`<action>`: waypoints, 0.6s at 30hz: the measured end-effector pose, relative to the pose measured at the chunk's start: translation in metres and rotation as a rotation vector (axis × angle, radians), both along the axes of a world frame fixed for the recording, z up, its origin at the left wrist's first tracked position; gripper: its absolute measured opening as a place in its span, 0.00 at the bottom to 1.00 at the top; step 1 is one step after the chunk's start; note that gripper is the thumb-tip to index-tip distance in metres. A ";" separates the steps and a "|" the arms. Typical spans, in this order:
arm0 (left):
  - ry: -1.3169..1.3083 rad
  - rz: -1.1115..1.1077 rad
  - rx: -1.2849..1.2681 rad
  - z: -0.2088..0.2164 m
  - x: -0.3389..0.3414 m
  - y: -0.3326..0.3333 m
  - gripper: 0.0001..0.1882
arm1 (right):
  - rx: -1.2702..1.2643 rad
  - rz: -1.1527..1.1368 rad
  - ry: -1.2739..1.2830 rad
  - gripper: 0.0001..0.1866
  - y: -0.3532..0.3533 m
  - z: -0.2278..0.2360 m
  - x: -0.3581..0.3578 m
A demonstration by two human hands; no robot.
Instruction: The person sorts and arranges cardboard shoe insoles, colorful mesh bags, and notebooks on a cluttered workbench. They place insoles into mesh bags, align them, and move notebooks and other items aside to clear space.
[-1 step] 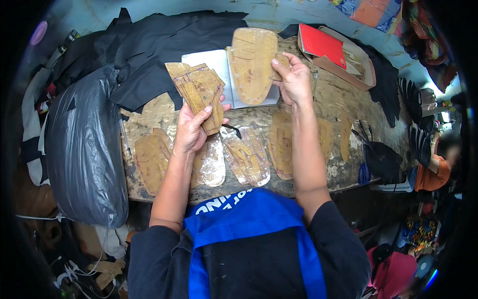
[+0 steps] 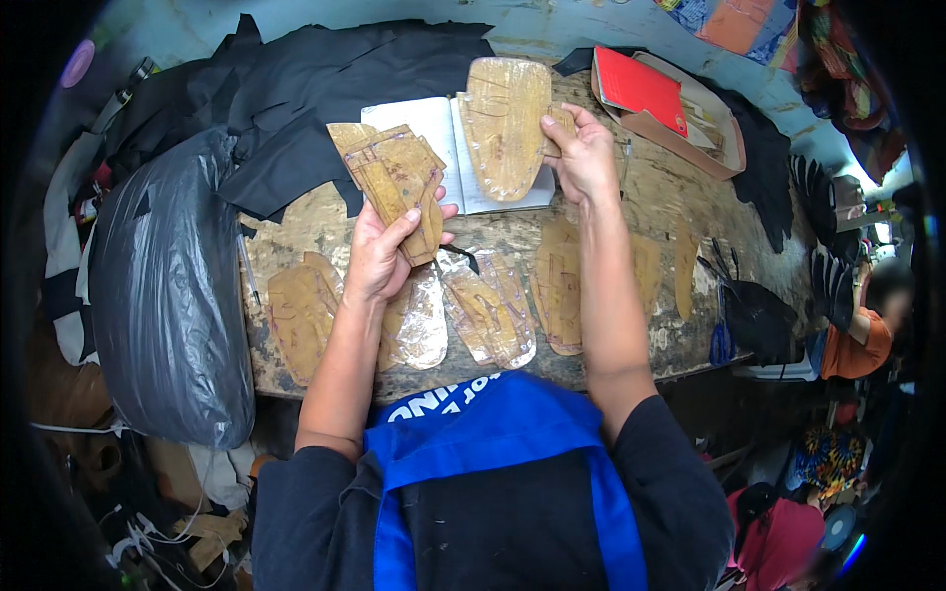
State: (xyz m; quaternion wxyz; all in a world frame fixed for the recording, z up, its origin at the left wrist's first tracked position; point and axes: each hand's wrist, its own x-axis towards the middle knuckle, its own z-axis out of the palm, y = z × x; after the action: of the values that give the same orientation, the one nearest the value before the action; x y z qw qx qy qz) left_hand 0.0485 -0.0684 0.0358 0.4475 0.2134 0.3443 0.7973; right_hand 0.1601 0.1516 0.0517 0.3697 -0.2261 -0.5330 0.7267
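My left hand [image 2: 379, 254] grips a small stack of brown cardboard pattern pieces [image 2: 397, 182], marked with dark lines, thumb on top. Raised over the open notebook [image 2: 537, 192], a larger brown pattern piece [image 2: 507, 128] with a rounded lower end and dots along its edge is pinched at its right side by my right hand [image 2: 588, 163]. A narrow part sticks out under that thumb; whether it is a separate piece I cannot tell. Along the table's near side lie more pattern pieces [image 2: 301, 315], some under shiny clear plastic [image 2: 491, 310]. My forearms partly cover them.
Black sheet material [image 2: 335, 79] is heaped at the back left, beside a full dark plastic bag [image 2: 168, 295]. A box [image 2: 724, 158] with a red folder [image 2: 641, 89] stands back right. A pen [image 2: 248, 268], blue-handled scissors [image 2: 721, 343] and a black pouch-like item [image 2: 759, 315] lie around. Other people sit at right.
The large pattern piece in my right hand has shifted slightly right and tipped a little. My left hand and its stack look still.
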 end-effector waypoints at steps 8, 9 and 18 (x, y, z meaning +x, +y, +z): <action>0.025 0.116 -0.153 -0.009 -0.004 0.015 0.22 | 0.994 -0.672 -0.712 0.11 0.032 -0.062 -0.020; 0.022 0.148 -0.157 -0.010 -0.003 0.018 0.21 | 0.983 -0.671 -0.690 0.12 0.025 -0.056 -0.022; 0.185 0.020 -0.160 -0.005 0.005 0.040 0.21 | 0.429 0.115 -0.346 0.28 -0.052 0.001 -0.039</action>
State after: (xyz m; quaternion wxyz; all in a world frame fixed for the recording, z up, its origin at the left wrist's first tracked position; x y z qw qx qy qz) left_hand 0.0536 -0.0287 0.0312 0.4215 0.2460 0.4487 0.7486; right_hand 0.1212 0.0994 0.0525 0.2707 -0.2326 -0.7420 0.5675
